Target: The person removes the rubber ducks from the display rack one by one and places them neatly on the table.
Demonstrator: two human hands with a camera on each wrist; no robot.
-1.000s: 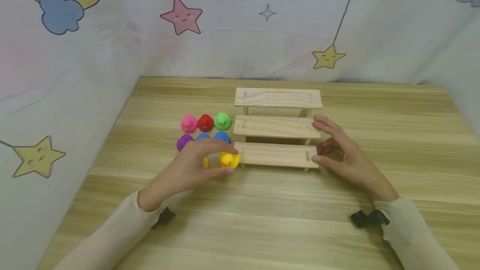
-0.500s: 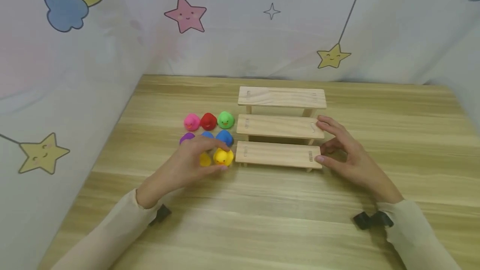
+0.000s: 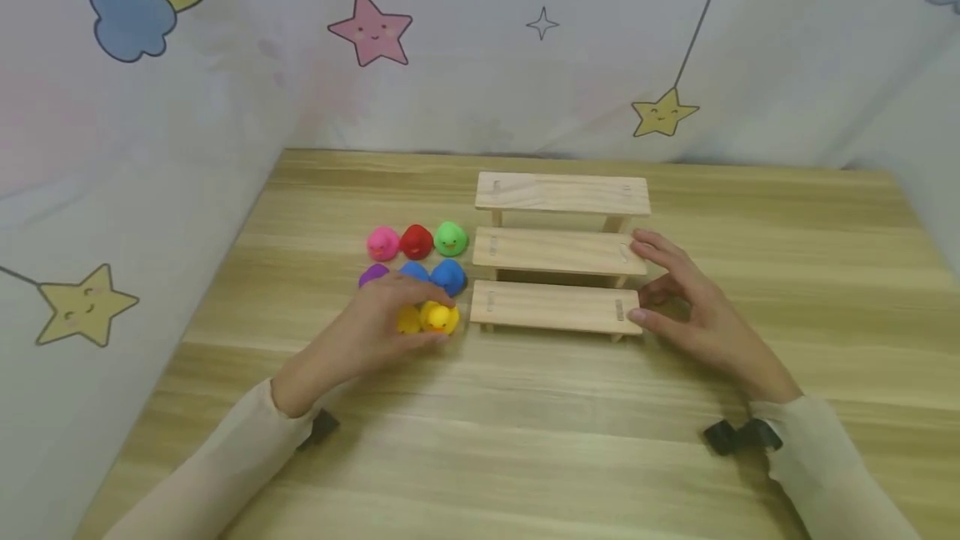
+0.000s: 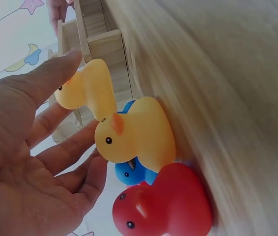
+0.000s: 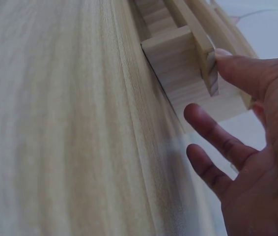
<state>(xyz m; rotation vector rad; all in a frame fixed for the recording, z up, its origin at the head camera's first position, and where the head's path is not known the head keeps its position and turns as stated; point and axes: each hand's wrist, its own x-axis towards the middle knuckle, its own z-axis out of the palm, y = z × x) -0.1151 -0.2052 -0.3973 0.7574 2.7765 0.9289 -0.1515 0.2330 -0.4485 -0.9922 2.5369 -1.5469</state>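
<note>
My left hand (image 3: 358,325) pinches a yellow rubber duck (image 3: 438,317) between thumb and fingers, just left of the lowest step. Right beside it sits another yellow duck (image 4: 146,132), with a red duck (image 4: 178,201) nearer the left wrist camera; the head view hides that red one behind the hand. Near the three-tier wooden step stand (image 3: 555,307), my right hand (image 3: 693,315) touches its right end. The thumb is on the lowest board and a finger on the middle board, while the other fingers reach out loosely in the right wrist view.
Behind the left hand are a purple duck (image 3: 372,275), a light blue duck (image 3: 414,272) and a blue duck (image 3: 448,277). Farther back sit a pink duck (image 3: 383,243), a red duck (image 3: 416,242) and a green duck (image 3: 451,238). A printed cloth (image 3: 480,98) borders the table.
My left hand has moved left with the yellow duck, away from the stand's left end and close to the other yellow duck. My right hand stays at the stand.
</note>
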